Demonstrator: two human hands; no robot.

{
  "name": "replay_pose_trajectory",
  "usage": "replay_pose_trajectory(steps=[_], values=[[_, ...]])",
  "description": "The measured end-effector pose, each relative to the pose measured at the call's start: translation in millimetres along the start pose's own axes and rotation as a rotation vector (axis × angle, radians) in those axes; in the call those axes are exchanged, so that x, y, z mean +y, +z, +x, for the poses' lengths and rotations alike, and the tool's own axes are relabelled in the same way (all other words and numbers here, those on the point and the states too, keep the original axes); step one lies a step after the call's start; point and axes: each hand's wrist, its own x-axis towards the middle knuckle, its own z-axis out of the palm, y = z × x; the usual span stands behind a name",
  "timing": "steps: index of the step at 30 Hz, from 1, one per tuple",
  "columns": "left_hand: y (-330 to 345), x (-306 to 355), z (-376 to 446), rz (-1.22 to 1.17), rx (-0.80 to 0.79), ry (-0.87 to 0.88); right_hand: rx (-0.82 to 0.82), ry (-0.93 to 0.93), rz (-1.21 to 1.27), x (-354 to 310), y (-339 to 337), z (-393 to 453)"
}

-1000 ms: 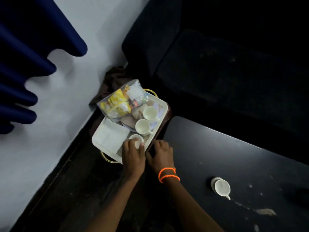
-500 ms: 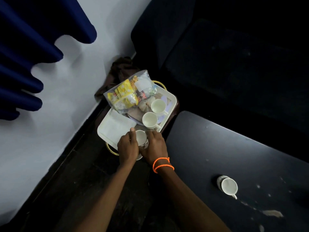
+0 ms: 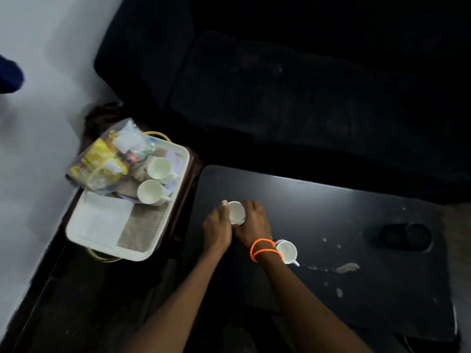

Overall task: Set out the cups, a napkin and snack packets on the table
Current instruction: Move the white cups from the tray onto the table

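Observation:
Both hands hold a small white cup (image 3: 236, 212) over the left part of the black table (image 3: 344, 225): my left hand (image 3: 218, 229) grips its left side, my right hand (image 3: 252, 224) its right side. Another white cup (image 3: 287, 252) stands on the table just behind my right wrist, which wears orange bead bracelets. A white tray (image 3: 107, 247) to the left carries two more white cups (image 3: 151, 192) (image 3: 159, 168), a white folded napkin (image 3: 100, 219) and a clear bag of snack packets (image 3: 104, 159).
A dark sofa (image 3: 280, 85) runs behind the table. A round recess (image 3: 405, 236) sits in the table's right part, with pale smears (image 3: 348, 268) near the front. A white wall (image 3: 38, 123) lies at the left, and dark cloth (image 3: 102, 114) behind the tray.
Both hands lifted the cup off the tray's near corner and carried it right, over the table. The view swung right with them.

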Motion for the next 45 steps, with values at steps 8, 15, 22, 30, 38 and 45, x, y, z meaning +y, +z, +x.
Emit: replay_pose_trajectory(steps=[8, 15, 22, 30, 38, 45], values=[[117.5, 33.1, -4.4, 0.119, -0.450, 0.041, 0.130, 0.336, 0.125, 126.9, -54.8, -1.2], [163.0, 36.8, -7.8, 0.336, -0.595, 0.118, 0.229, 0.516, 0.320, 174.1, -62.1, -26.5], [172.0, 31.2, -17.0, 0.409, -0.642, 0.171, 0.220, 0.551, 0.391, 186.3, -54.5, -44.8], [163.5, 32.2, -9.9, 0.386, -0.684, 0.090, 0.238, 0.556, 0.325, 180.5, -50.8, -39.4], [88.3, 9.6, 4.4, 0.142, -0.395, -0.057, 0.380, 0.398, -0.023, 127.8, -49.3, -13.1], [-40.1, -17.8, 27.4, -0.223, 0.250, -0.107, 0.149, 0.046, 0.026, 12.2, 0.5, 36.1]])
